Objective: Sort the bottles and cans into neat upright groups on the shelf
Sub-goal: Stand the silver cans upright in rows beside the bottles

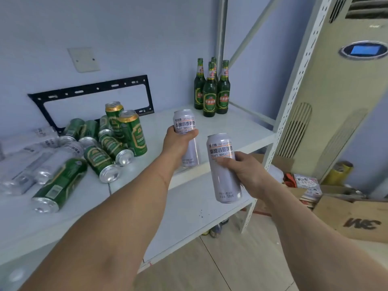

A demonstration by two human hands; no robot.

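Note:
My left hand (175, 141) grips a pale lilac wheat-beer can (184, 122), held upright above the white shelf (241, 127). My right hand (244, 171) holds a second lilac can (223, 164) upright, nearer the shelf's front edge. Several green glass bottles (210, 91) stand upright in a tight group at the shelf's back right corner. To the left, several green cans (113, 143) lie in a heap, two of them upright (131, 131). Silver-grey cans (37, 156) lie on their sides at the far left.
A black metal bracket (92, 95) leans on the wall behind the cans. The shelf's perforated upright post (294, 89) rises on the right, with an air-conditioner unit (336, 101) beyond. Cardboard boxes (361, 219) sit on the floor. A lower shelf board (189, 217) lies beneath.

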